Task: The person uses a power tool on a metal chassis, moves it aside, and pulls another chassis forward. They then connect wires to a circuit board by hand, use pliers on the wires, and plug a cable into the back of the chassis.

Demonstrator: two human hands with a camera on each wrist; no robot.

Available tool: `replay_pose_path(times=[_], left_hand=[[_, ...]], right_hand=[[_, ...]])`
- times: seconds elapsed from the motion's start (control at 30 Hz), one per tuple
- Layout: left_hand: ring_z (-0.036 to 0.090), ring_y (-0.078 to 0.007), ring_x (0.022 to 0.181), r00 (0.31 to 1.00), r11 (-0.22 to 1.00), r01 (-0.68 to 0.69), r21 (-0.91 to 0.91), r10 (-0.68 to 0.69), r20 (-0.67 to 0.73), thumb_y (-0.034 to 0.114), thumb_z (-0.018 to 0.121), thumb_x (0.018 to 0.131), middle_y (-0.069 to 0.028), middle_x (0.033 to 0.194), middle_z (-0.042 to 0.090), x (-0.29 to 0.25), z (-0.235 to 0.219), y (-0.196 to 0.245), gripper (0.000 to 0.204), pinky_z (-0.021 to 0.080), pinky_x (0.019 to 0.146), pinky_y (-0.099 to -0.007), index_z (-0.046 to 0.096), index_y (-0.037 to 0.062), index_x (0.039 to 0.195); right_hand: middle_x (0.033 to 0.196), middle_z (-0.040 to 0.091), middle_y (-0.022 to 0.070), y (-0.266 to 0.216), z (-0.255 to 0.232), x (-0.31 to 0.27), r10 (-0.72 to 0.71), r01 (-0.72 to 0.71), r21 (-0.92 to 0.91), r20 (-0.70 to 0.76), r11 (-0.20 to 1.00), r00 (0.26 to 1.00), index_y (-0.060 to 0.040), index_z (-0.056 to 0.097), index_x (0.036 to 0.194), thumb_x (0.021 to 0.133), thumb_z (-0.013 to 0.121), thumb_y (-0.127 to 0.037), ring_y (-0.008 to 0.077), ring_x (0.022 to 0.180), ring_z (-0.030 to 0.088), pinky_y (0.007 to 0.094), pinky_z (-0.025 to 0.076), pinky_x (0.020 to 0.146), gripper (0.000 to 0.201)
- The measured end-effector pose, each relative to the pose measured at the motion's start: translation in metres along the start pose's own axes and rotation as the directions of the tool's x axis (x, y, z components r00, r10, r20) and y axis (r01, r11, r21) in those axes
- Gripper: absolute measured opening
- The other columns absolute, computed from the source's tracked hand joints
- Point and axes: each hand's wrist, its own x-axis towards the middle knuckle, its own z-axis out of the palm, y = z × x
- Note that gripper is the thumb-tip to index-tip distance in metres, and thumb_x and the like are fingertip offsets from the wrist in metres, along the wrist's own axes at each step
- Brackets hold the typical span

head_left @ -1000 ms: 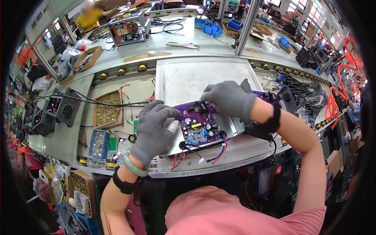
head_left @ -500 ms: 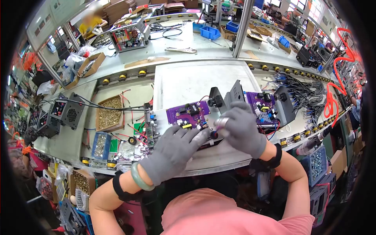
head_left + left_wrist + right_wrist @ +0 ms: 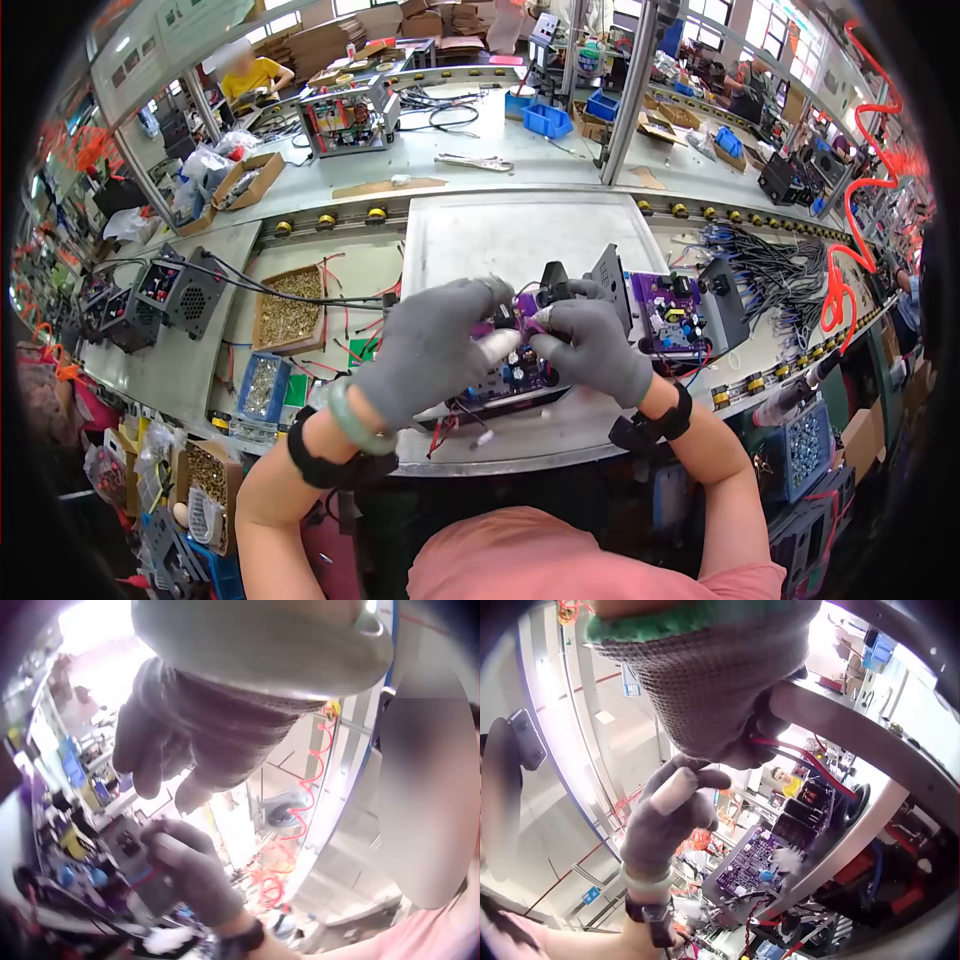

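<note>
Looking down in the head view, we see the purple circuit board (image 3: 518, 372) on the tabletop (image 3: 590, 430), below and between our left grip (image 3: 425, 345) and right grip (image 3: 598, 345). As far as our hands let us see, its long side runs from the left grip toward the right one. A dark upright panel (image 3: 612, 282) and a second purple board (image 3: 672, 305) sit on the right grip's outer side.

In the left wrist view, our left grip is loosely curved, thumb apart from the fingers, nothing visible between them; the right grip is just across from it.

In the right wrist view, our right grip curls round red and dark wires (image 3: 826, 774), though we cannot tell exactly how its fingertips pinch them. They run away from that nearer grip into a black grommet (image 3: 859, 806).
</note>
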Motion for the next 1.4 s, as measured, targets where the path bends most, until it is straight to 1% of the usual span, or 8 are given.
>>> replay_pose_path(times=[0.13,0.3,0.47,0.63,0.7,0.87,0.97,1.4], left_hand=[[0.068,-0.0293,0.079,0.996,0.999,0.025,0.035,-0.028,0.085,0.017,0.074,0.084,-0.0128,0.091,0.068,0.017,0.024,-0.010,0.016,0.054,0.074,-0.0358,0.075,0.0057,0.095],[0.068,-0.0290,0.078,0.990,0.997,0.071,0.028,-0.074,0.123,0.016,0.074,0.083,-0.0122,0.090,0.068,0.017,0.022,-0.017,0.014,0.054,0.072,-0.0366,0.074,0.0062,0.093],[0.067,-0.0319,0.081,0.996,0.997,-0.010,0.078,0.003,0.093,0.015,0.069,0.085,-0.0131,0.091,0.066,0.008,0.039,-0.016,0.012,0.054,0.073,-0.0404,0.069,0.0043,0.090],[0.066,-0.0352,0.090,0.964,0.986,0.089,0.143,-0.121,0.235,0.018,0.067,0.085,-0.0154,0.096,0.065,0.017,0.051,-0.011,0.016,0.053,0.080,-0.0447,0.068,0.0060,0.096],[0.065,-0.0356,0.093,0.947,0.964,-0.027,0.265,-0.060,0.314,0.020,0.069,0.084,-0.0142,0.100,0.065,0.015,0.039,-0.015,0.022,0.053,0.082,-0.0454,0.068,0.0082,0.102],[0.062,-0.0293,0.104,1.000,0.877,-0.010,0.481,0.014,-0.005,0.024,0.072,0.082,-0.0088,0.103,0.067,0.000,0.003,-0.052,0.031,0.043,0.096,-0.0435,0.070,0.0122,0.110],[0.062,-0.0276,0.104,0.999,0.871,0.033,0.491,-0.050,0.022,0.025,0.073,0.081,-0.0072,0.097,0.069,-0.016,0.007,-0.070,0.027,0.040,0.101,-0.0437,0.073,0.0138,0.105],[0.061,-0.0261,0.109,0.987,0.939,0.115,0.323,-0.146,0.074,0.031,0.065,0.090,-0.0076,0.097,0.070,-0.020,0.006,-0.068,0.022,0.026,0.115,-0.0527,0.074,0.0141,0.101]], right_hand=[[0.070,0.066,0.0082,0.003,0.004,-0.003,0.006,-0.006,-0.063,-0.004,0.998,1.000,-0.0095,0.073,0.087,0.080,0.074,-0.019,0.0266,0.067,0.066,0.0449,0.046,0.093,0.012],[0.069,0.066,0.0065,0.004,0.009,-0.009,0.020,-0.011,-0.252,0.035,0.968,0.999,-0.0127,0.074,0.086,0.082,0.073,-0.024,0.0256,0.066,0.066,0.0462,0.045,0.099,0.012],[0.066,0.062,0.0073,0.007,0.014,-0.011,0.004,-0.006,-0.017,-0.127,1.000,0.992,-0.0093,0.065,0.074,0.085,0.068,-0.018,0.0264,0.066,0.065,0.0476,0.046,0.099,0.015],[0.064,0.060,0.0077,0.006,0.010,-0.007,-0.059,0.038,-0.168,-0.118,0.985,0.991,-0.0091,0.061,0.071,0.084,0.067,-0.016,0.0278,0.067,0.064,0.0461,0.047,0.096,0.016],[0.066,0.060,0.0095,0.003,-0.001,0.002,-0.102,0.124,-0.312,0.086,0.942,0.991,-0.0082,0.063,0.071,0.079,0.068,-0.015,0.0294,0.066,0.063,0.0461,0.047,0.096,0.012],[0.067,0.062,0.0049,0.009,0.006,0.029,-0.130,0.360,-0.445,0.467,0.820,0.875,-0.0128,0.065,0.073,0.079,0.069,-0.021,0.0262,0.069,0.064,0.0428,0.047,0.091,0.011],[0.067,0.062,0.0053,0.017,0.009,0.040,-0.044,0.274,-0.359,0.536,0.892,0.843,-0.0130,0.066,0.074,0.081,0.069,-0.022,0.0266,0.070,0.064,0.0418,0.047,0.090,0.012],[0.065,0.060,0.0053,0.011,0.009,0.045,-0.119,0.460,-0.349,0.677,0.816,0.726,-0.0101,0.062,0.071,0.079,0.067,-0.019,0.0255,0.071,0.064,0.0420,0.048,0.092,0.013]])
